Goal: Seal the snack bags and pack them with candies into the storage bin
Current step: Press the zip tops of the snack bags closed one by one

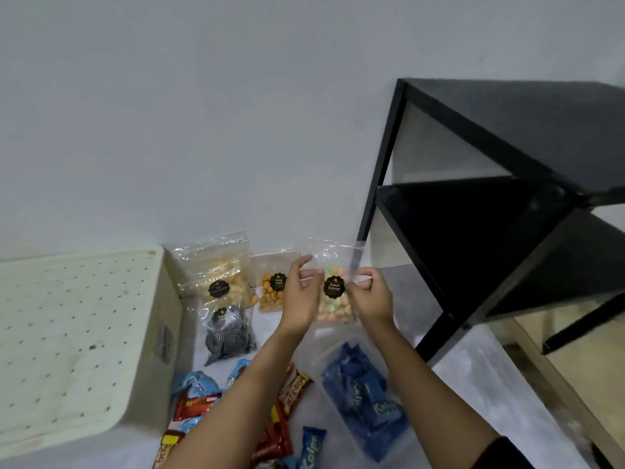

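Both hands hold up a clear zip bag of coloured biscuits [334, 301] with a round black label. My left hand [301, 292] pinches its left side and my right hand [370, 296] pinches its right side, just below the bag's top strip. On the floor behind stand three more clear snack bags: pale sticks [220, 269], orange puffs [270, 292] and black spiral sweets [228, 333]. Wrapped candies [196, 397] in red and blue lie scattered by my forearms. A clear bag of blue packets [365, 397] lies under my right arm. The cream storage bin [162, 333] with a perforated lid sits at the left.
A black metal shelf rack [490, 204] stands at the right, close to my right hand. A grey wall rises behind the snack bags. A wooden strip [554, 384] runs along the floor at the far right.
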### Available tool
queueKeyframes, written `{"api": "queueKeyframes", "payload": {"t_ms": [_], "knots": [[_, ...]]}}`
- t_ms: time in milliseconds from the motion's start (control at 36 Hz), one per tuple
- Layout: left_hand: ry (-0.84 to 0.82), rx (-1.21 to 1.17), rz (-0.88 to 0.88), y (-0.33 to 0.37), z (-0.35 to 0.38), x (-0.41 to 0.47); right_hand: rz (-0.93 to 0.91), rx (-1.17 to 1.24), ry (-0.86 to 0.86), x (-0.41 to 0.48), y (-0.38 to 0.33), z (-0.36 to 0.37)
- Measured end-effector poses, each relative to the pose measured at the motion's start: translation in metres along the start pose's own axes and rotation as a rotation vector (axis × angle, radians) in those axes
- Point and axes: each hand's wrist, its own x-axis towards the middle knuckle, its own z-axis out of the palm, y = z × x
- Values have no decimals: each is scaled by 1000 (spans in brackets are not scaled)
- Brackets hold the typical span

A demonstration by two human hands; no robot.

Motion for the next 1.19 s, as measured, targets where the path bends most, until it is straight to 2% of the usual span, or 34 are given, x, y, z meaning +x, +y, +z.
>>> {"api": "queueKeyframes", "payload": {"t_ms": [250,500,778,1194], "knots": [[77,-206,199,107,-55,-22,-338,50,-332,-30,-98,-20],[78,-270,401,189,-94,-51,-632,209,-342,-65,-198,-28],[49,-227,440,224,-122,-74,-722,256,-417,-91,-231,-28],[30,-155,513,232,-120,-88,-684,392,-338,-100,-233,-35]]}}
